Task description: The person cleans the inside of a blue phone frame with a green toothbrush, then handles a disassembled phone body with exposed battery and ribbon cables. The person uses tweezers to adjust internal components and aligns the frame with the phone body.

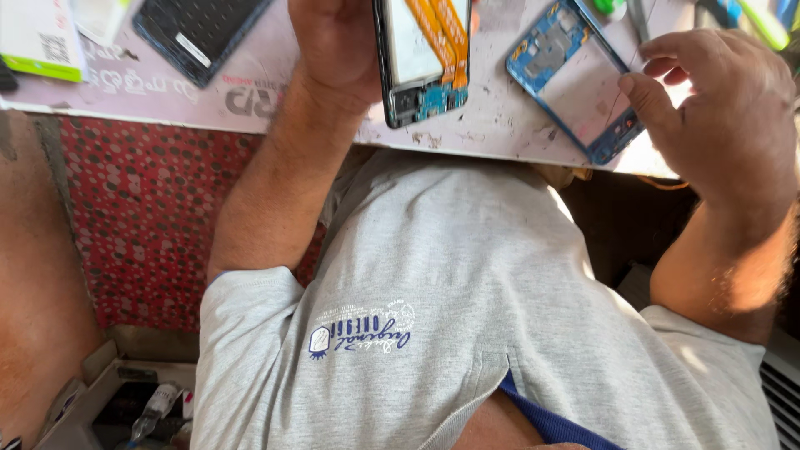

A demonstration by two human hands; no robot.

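My left hand (333,42) reaches up onto the worn white table (492,125) and holds an opened phone (421,62) by its left side. The phone's inside faces up, with orange flex cables and a small blue board at its near end. My right hand (721,108) hovers at the table's right edge, fingers loosely curled. Its thumb tip touches the right edge of a blue phone frame (575,75) that lies flat on the table; the hand does not grip it. My grey shirt fills the lower view.
A dark phone panel (200,33) and a white-and-green box (37,42) lie at the table's far left. Tools (754,17) sit at the top right. Red dotted cloth (142,225) hangs below the table. A carton holding a small bottle (154,408) stands lower left.
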